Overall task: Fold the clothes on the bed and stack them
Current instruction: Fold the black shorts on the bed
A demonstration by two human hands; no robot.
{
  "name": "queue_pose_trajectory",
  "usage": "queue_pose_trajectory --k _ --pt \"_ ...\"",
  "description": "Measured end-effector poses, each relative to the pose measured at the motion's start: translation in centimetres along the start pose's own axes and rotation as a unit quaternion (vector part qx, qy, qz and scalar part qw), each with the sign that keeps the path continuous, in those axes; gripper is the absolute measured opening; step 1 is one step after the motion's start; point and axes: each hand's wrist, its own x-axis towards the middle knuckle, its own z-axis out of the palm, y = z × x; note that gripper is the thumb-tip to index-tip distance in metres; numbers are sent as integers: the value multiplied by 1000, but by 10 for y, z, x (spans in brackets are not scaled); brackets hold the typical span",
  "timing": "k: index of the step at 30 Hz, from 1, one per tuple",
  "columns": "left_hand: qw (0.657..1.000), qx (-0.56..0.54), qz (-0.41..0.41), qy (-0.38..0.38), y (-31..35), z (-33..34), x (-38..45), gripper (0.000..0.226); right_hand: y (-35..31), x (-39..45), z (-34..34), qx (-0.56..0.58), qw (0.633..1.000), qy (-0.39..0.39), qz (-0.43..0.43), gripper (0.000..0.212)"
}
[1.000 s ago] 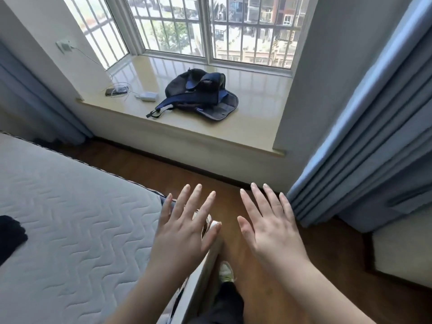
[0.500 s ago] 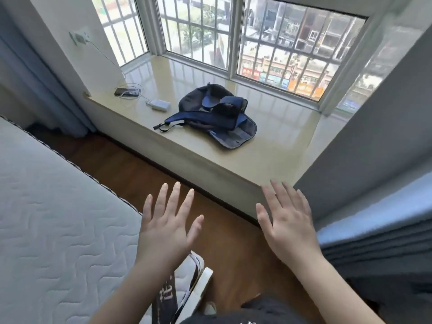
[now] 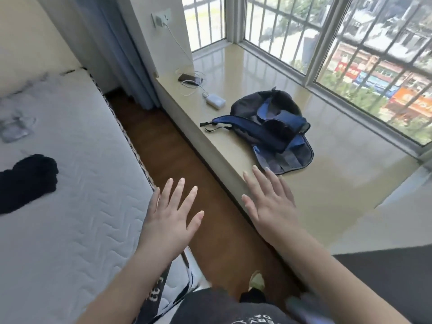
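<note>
Surroundings: a wide window ledge (image 3: 268, 183) runs along the right of the room, under a barred window (image 3: 350, 43). On the ledge lies a dark blue backpack (image 3: 268, 127), flattened, one strap trailing toward the ledge's front edge. Left of it sits a small white power bank (image 3: 215, 101), and beyond that a phone (image 3: 188, 78) amid a loop of white cable (image 3: 180, 46) that rises to a wall socket (image 3: 161, 18). A blue-grey curtain (image 3: 121, 50) hangs at the ledge's left end. A strip of brown wooden floor (image 3: 187, 164) separates the ledge from the bed (image 3: 70, 206).

Obstructions: nothing lies between the hands and the clothing except bare quilted mattress.

Hands: the left hand (image 3: 171, 220) is held flat, back upward, fingers spread wide, over the bed's right edge. The right hand (image 3: 271, 204) is likewise flat with fingers straight and near together, over the ledge's front edge. Neither holds anything; whether either touches the surface below cannot be determined.

Limited visibility: a pale, crumpled item (image 3: 16, 129) on the far left of the mattress is blurred and cannot be identified. The person's dark top and one shoe (image 3: 257, 279) appear at the bottom edge, partly cut off.

Task item: one dark garment (image 3: 28, 181), black or navy, lies bunched and unfolded on the mattress at the left, well apart from both hands; its left portion is cut off by the picture's edge.
</note>
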Motion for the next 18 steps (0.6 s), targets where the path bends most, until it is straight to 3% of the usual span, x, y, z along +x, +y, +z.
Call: queue_pose_trajectory --k 9,18 --pt "988 -82 -125 31 -10 4 24 70 -49 89 10 11 990 -10 -142 60" --pt "966 -93 -235 50 -105 8 54 73 -128 185 46 -19 964 -52 -259 57"
